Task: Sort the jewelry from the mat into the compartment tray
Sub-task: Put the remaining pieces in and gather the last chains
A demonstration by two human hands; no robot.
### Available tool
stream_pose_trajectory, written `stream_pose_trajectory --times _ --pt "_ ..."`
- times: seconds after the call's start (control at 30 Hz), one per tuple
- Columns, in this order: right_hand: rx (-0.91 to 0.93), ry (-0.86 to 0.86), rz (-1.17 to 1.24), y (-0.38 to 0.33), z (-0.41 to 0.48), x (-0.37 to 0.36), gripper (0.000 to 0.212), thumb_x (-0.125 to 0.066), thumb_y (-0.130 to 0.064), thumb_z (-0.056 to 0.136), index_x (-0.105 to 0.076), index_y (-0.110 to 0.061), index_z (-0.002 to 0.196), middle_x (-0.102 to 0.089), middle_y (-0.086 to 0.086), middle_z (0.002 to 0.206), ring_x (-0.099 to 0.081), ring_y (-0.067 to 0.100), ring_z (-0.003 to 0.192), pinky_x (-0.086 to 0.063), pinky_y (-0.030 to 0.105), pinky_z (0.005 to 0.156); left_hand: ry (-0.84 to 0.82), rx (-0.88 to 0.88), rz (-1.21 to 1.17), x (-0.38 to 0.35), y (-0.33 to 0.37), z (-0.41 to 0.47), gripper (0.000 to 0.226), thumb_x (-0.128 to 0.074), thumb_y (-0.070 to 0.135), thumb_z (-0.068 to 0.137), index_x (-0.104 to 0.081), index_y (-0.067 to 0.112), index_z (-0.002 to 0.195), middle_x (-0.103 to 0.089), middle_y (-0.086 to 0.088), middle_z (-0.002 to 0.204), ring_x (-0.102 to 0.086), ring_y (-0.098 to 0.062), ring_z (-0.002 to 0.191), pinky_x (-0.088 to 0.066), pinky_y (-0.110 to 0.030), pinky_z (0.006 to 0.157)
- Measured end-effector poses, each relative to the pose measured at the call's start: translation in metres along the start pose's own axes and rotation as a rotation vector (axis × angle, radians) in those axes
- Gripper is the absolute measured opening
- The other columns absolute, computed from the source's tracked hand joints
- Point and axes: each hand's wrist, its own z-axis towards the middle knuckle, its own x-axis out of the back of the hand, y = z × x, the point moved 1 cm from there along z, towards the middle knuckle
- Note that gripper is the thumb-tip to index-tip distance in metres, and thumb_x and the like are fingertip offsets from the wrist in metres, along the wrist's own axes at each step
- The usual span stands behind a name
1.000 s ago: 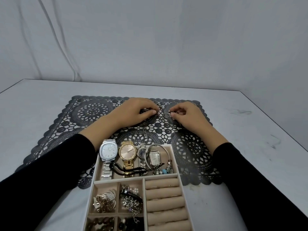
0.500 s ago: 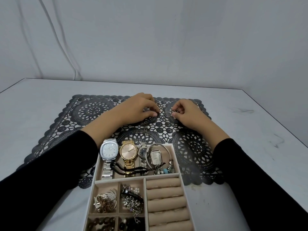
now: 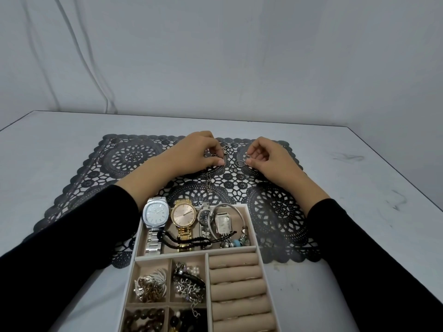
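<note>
Both hands are out over the black lace mat (image 3: 96,178) on the grey table (image 3: 359,212), close together and not touching. My left hand (image 3: 199,152) has its fingers curled down, thumb and fingertips pinching a thin chain (image 3: 208,184). A small metal end pokes out just past the fingertips, and the rest trails from under the palm back toward me across the mat.

My right hand (image 3: 268,156) is curled too, thumb and forefinger nipping the edge of a small ring (image 3: 240,163). The ring sits right at those fingertips, in the gap between the two hands, low against the mat. Something shiny shows between the fingertips, too small for me to call.

The compartment tray (image 3: 261,248) lies behind both wrists, nearer to me, its far edge on the mat. Its long compartment, closest to the hands, holds a silver watch (image 3: 154,213), a gold watch (image 3: 183,213), smaller watches and bracelets. Behind that, on the right-hand side, are the beige ring rolls (image 3: 236,271). On the left-hand side, small compartments hold tangled pieces and dark beads.
</note>
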Motion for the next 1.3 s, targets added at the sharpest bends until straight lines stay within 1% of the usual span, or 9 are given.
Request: stream_pose_trajectory --times 0.17,0.4,0.57,0.7,0.77,0.9,1.1,1.2,1.3 --pt "0.016 0.048 0.026 0.001 0.000 0.000 0.013 -0.073 -0.007 0.080 -0.064 -0.011 0.088 -0.060 0.001 0.082 -0.051 0.006 0.067 -0.045 0.007 0.062 -0.025 0.043 -0.039 -0.001 -0.003 0.000 0.017 -0.071 0.035 0.087 -0.068 0.023 0.097 -0.053 0.010 0.090 -0.048 0.002 0.078 -0.030 -0.004 0.064" --pt "0.042 0.059 0.013 0.003 0.000 0.000 0.013 -0.074 -0.008 0.079 -0.065 -0.011 0.087 -0.061 -0.001 0.079 -0.052 0.006 0.067 -0.046 0.008 0.063 -0.072 0.068 -0.026 -0.003 -0.005 0.003 0.019 -0.068 0.036 0.089 -0.062 0.021 0.098 -0.050 0.009 0.089 -0.047 -0.004 0.080 -0.031 -0.008 0.065" --pt "0.061 0.091 0.032 0.003 0.000 0.000 0.013 -0.078 -0.006 0.075 -0.068 -0.011 0.082 -0.061 -0.004 0.073 -0.053 0.005 0.064 -0.047 0.012 0.064 0.037 -0.001 -0.099 -0.004 -0.007 -0.004 0.017 -0.073 0.032 0.086 -0.062 0.022 0.095 -0.058 0.013 0.087 -0.050 0.006 0.075 -0.034 -0.005 0.064" --pt "0.075 0.124 0.024 0.002 -0.002 -0.001 0.012 -0.079 -0.005 0.073 -0.070 -0.011 0.079 -0.062 -0.005 0.069 -0.053 0.004 0.062 -0.047 0.011 0.063 0.080 -0.040 -0.094 -0.007 -0.007 -0.008 0.018 -0.073 0.033 0.086 -0.065 0.022 0.097 -0.063 0.015 0.089 -0.055 -0.003 0.081 -0.037 -0.009 0.066" --pt "0.073 0.147 0.035 0.001 -0.002 0.000 0.010 -0.079 -0.006 0.073 -0.071 -0.010 0.078 -0.063 -0.008 0.067 -0.053 0.002 0.061 -0.046 0.011 0.063 0.098 -0.038 -0.127 -0.007 -0.009 -0.011 0.012 -0.073 0.028 0.086 -0.067 0.022 0.095 -0.066 0.013 0.090 -0.056 0.001 0.083 -0.039 -0.011 0.070" --pt "0.026 0.201 0.095 0.003 -0.003 0.005 0.008 -0.079 -0.010 0.075 -0.073 -0.013 0.079 -0.066 -0.007 0.070 -0.055 0.000 0.062 -0.046 0.011 0.062 0.203 0.060 -0.297 -0.004 -0.011 -0.020 0.005 -0.073 0.018 0.087 -0.070 0.020 0.090 -0.069 0.010 0.087 -0.056 0.008 0.076 -0.038 -0.005 0.069" --pt "-0.063 0.272 0.219 0.002 -0.015 0.019 0.007 -0.077 -0.012 0.078 -0.074 -0.015 0.083 -0.070 0.003 0.081 -0.061 0.009 0.070 -0.052 0.018 0.063 0.347 0.158 -0.493 0.011 -0.007 -0.043 0.008 -0.077 0.020 0.082 -0.074 0.018 0.090 -0.074 0.003 0.087 -0.066 -0.006 0.076 -0.055 -0.017 0.070" --pt "-0.103 0.280 0.311 -0.001 -0.025 0.021 0.007 -0.075 -0.011 0.079 -0.074 -0.016 0.084 -0.072 0.007 0.084 -0.064 0.015 0.073 -0.056 0.025 0.067 0.459 0.208 -0.551 0.020 -0.007 -0.059 0.009 -0.079 0.017 0.080 -0.073 0.024 0.083 -0.074 0.009 0.078 -0.069 -0.006 0.070 -0.054 -0.016 0.068" --pt "-0.125 0.268 0.420 -0.010 -0.038 0.019 0.010 -0.073 -0.006 0.080 -0.073 -0.011 0.089 -0.071 0.009 0.088 -0.065 0.014 0.073 -0.058 0.027 0.071 0.555 0.264 -0.592 0.029 -0.008 -0.081 0.009 -0.078 0.020 0.081 -0.073 0.026 0.084 -0.074 0.004 0.077 -0.068 -0.004 0.067 -0.053 -0.017 0.070"
